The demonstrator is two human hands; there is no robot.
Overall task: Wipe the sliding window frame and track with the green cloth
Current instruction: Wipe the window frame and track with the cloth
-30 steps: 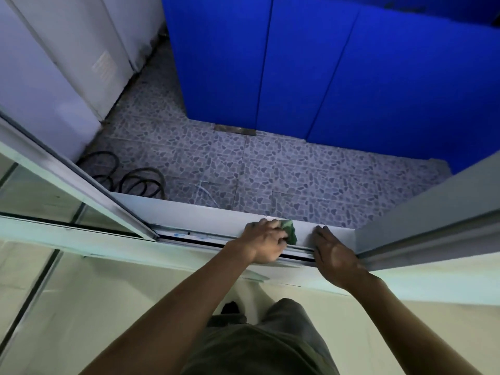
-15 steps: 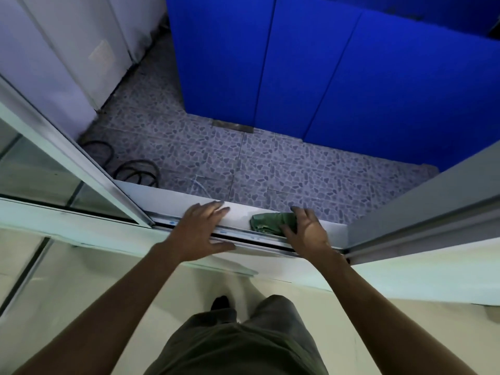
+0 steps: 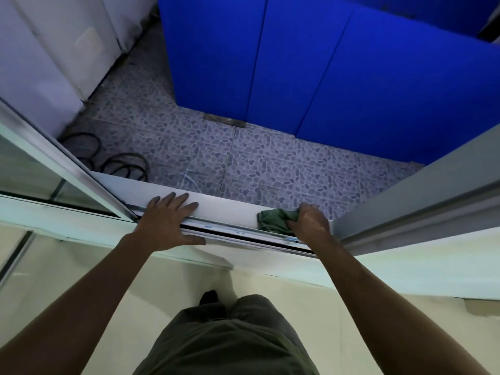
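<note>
Pebble-pattern floor tiles fill the space beyond the open window, with blue panels standing along the far side and a coil of black hose lying down at the left near a white wall. Looking straight down over the sill, the metal track runs left to right just on the near side of it.

Left hand lies flat across the sill and track, fingers straight and spread, thumb out along the near rail, holding nothing. It's right beside the edge of the glass sash on the left.

Right hand is over at the right end of the track, just beside the grey frame. Its fingers are curled tight round the cloth, which is bunched up and sticks out to the left of the fist, sitting on the sill and draping onto the track.

Grey-green shorts and a dark shoe show at the bottom.
</note>
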